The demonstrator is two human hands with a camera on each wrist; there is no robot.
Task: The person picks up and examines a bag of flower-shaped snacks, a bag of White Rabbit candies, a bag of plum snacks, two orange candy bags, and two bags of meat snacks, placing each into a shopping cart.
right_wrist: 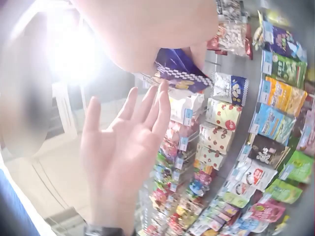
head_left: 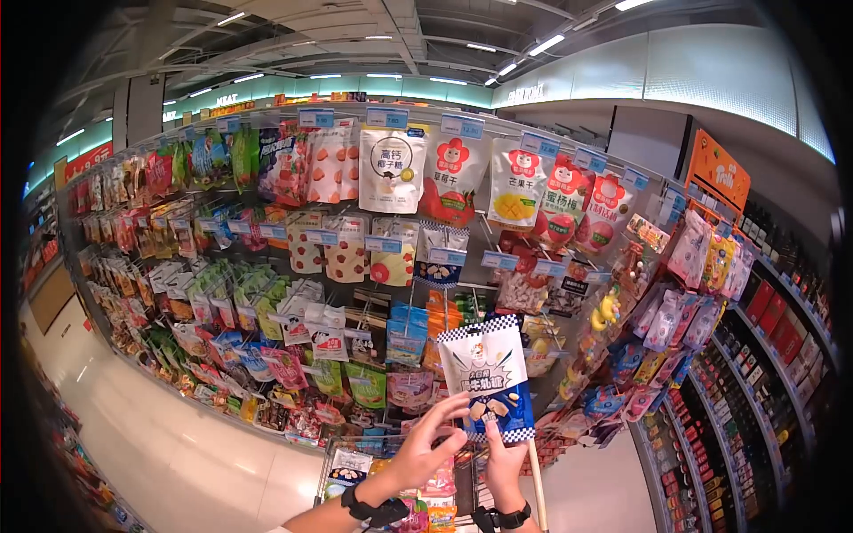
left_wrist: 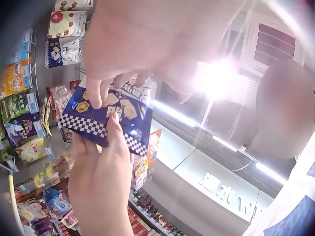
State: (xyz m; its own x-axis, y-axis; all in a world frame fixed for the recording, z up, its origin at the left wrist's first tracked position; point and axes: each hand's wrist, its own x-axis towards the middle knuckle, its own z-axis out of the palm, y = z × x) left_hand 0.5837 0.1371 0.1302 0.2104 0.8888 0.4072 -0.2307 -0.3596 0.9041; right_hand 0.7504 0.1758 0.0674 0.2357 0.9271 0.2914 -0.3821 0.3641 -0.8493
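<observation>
A blue and white bag of nougat candy with checkered edges stands upright in front of the shelves in the head view. My right hand holds it by the lower edge, thumb on the printed front and fingers behind. To its left, my left hand is raised with fingers extended, the fingertips close to the bag's front. The right wrist view shows the left hand with its palm turned up and fingers spread. In the left wrist view, the right thumb presses on the bag.
A long rack of hanging snack bags stands ahead, with a similar checkered bag on one hook. Below my hands is a cart with several bags, including a white one. Bottle shelves line the right side.
</observation>
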